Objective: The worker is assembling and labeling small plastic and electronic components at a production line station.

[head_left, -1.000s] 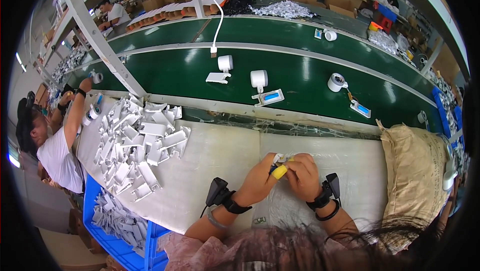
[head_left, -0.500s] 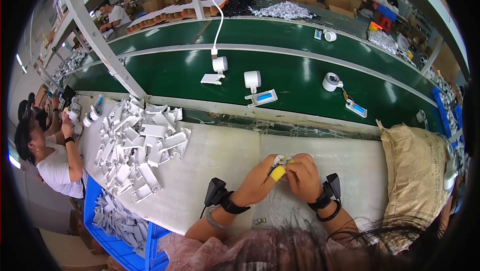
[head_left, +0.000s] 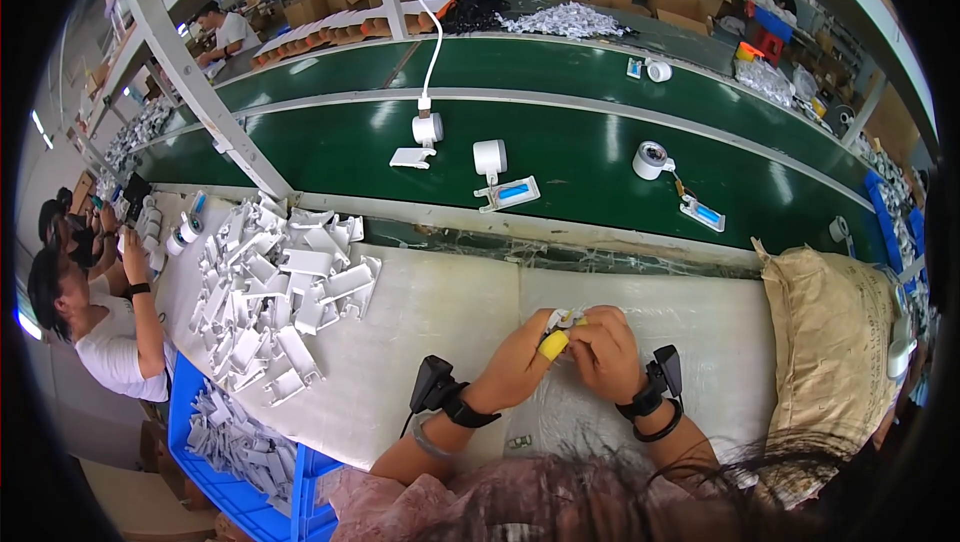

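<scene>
Both hands meet over the pale worktop (head_left: 440, 312). The left hand (head_left: 522, 360) and right hand (head_left: 603, 352) are pressed together around a small white part (head_left: 560, 319), pinched at the fingertips beside a yellow finger cot (head_left: 553, 344). Left of the grip lies a heap of white plastic brackets (head_left: 275, 292), with bare worktop between. Right of it, a tan sack (head_left: 830, 342) marks the edge. Beyond runs the green conveyor (head_left: 560, 142), carrying white rolls and blue-labelled packets.
</scene>
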The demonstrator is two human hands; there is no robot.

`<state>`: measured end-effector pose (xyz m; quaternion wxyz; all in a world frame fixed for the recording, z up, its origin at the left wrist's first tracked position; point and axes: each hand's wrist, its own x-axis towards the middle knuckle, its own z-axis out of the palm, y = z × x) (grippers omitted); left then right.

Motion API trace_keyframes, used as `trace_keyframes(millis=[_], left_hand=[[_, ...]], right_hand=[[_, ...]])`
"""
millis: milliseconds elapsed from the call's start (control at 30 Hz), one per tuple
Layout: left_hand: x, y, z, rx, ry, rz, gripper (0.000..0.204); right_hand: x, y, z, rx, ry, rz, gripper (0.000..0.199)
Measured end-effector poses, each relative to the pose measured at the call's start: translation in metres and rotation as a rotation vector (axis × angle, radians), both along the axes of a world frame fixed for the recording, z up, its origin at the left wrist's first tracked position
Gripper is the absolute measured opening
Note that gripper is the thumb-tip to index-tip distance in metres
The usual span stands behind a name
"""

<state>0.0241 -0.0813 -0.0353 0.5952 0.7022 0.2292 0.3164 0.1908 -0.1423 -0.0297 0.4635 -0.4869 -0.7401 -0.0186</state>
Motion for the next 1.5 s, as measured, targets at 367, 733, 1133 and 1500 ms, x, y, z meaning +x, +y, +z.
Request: trace_keyframes(millis=[367, 733, 1133, 1500], left_hand=[[0.001, 0.000, 0.001, -0.023, 0.038, 0.016, 0.022], [0.000, 0.001, -0.004, 0.112, 0.126, 0.076, 0.022], [0.002, 0.000, -0.002, -0.048, 0.098, 0.010, 0.063], [0.001, 0.001, -0.001, -0.131, 0.092, 0.000, 0.068]], right_hand=[[-0.001, 0.001, 0.001, 0.026, -0.013, 0.004, 0.025], [-0.002, 0.003, -0.006, 0.052, -0.029, -0.035, 0.023], [0.002, 0.003, -0.010, 0.000, 0.050, -0.045, 0.022], [0.002, 0.004, -0.005, -0.003, 0.042, -0.012, 0.023]])
